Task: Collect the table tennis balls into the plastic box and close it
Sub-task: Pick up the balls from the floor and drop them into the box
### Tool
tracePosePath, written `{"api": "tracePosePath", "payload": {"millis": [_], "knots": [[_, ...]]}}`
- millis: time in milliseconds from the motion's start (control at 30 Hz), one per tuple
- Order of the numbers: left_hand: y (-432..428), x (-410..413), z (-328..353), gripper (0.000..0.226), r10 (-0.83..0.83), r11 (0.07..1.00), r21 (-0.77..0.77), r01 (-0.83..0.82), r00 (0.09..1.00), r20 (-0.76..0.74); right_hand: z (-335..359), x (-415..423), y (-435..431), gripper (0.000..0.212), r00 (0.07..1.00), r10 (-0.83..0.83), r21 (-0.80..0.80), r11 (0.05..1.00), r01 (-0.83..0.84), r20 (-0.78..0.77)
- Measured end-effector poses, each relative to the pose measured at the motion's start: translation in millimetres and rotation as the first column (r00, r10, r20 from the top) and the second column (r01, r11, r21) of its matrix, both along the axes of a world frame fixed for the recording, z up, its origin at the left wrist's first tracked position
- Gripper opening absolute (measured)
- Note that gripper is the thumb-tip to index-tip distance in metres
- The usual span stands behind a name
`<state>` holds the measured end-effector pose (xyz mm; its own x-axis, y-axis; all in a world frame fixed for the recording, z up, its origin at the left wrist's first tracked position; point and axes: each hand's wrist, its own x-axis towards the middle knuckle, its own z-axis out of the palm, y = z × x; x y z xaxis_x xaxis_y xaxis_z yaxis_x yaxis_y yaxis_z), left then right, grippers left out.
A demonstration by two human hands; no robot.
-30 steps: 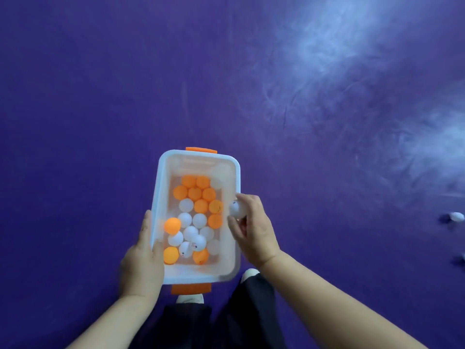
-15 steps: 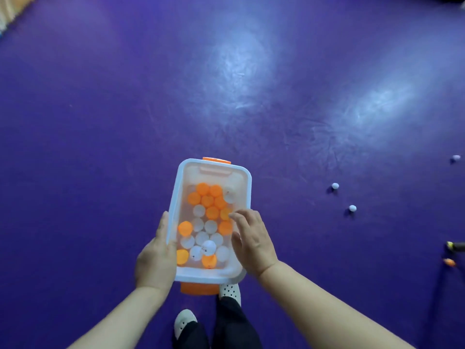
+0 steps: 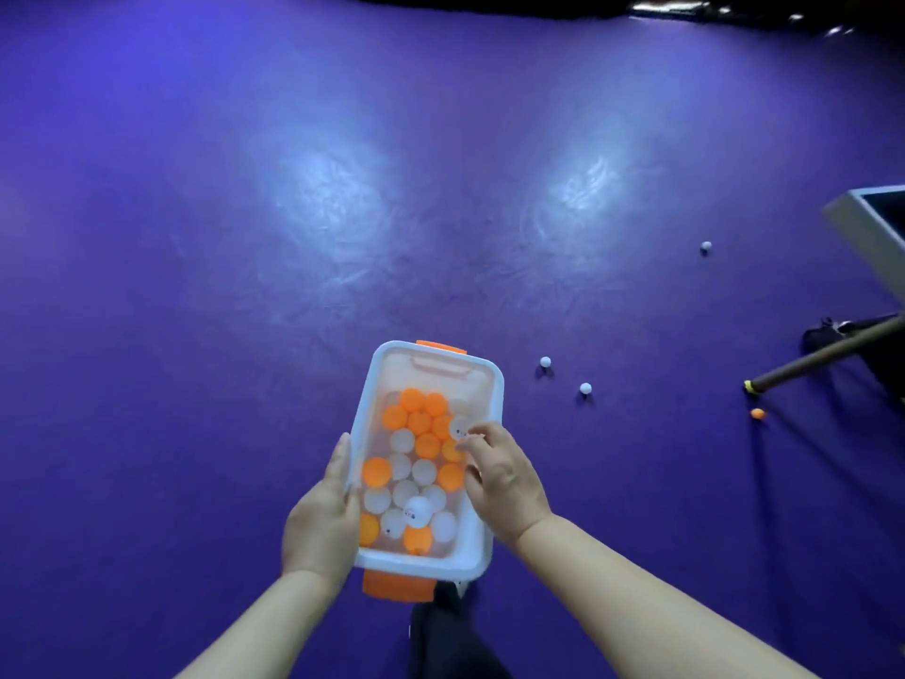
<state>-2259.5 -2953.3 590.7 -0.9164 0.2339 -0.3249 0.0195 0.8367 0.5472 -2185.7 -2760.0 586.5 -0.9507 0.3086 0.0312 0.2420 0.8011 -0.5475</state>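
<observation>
- Two dozen or so orange and white balls [image 3: 427, 444] lie in the open box [image 3: 495, 384], which is held above the purple floor [image 3: 196, 286].
- Left hand [image 3: 323, 521] grips the box's left wall.
- Right hand [image 3: 504, 475] curls over the right rim, with its fingertips [image 3: 479, 429] touching a printed white ball [image 3: 458, 426]. I cannot tell whether it pinches the ball.
- The ball's dark print is too small to read.
- Three loose white balls [image 3: 545, 361] and one loose orange ball [image 3: 758, 413] lie on the floor to the right.
</observation>
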Motion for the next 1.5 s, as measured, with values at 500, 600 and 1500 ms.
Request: {"api": "tracePosePath", "payload": {"millis": [500, 600, 1500], "knots": [[213, -107, 49, 0.056, -0.123, 0.992, -0.014, 0.123, 0.992, 0.029, 42, -89, 192, 0.026, 0.965, -0.257, -0.038, 0.965, 0.259, 0.051], [246, -128, 49, 0.055, -0.171, 0.985, -0.016, 0.171, 0.985, 0.04, 44, -101, 220, 0.022, 0.947, -0.318, -0.046, 0.946, 0.32, 0.039], [634, -292, 19, 0.055, -0.689, 0.711, -0.06, 0.701, 0.711, 0.144, 37, -167, 486, 0.02, 0.368, -0.9, -0.148, 0.341, 0.928, 0.234]]}}
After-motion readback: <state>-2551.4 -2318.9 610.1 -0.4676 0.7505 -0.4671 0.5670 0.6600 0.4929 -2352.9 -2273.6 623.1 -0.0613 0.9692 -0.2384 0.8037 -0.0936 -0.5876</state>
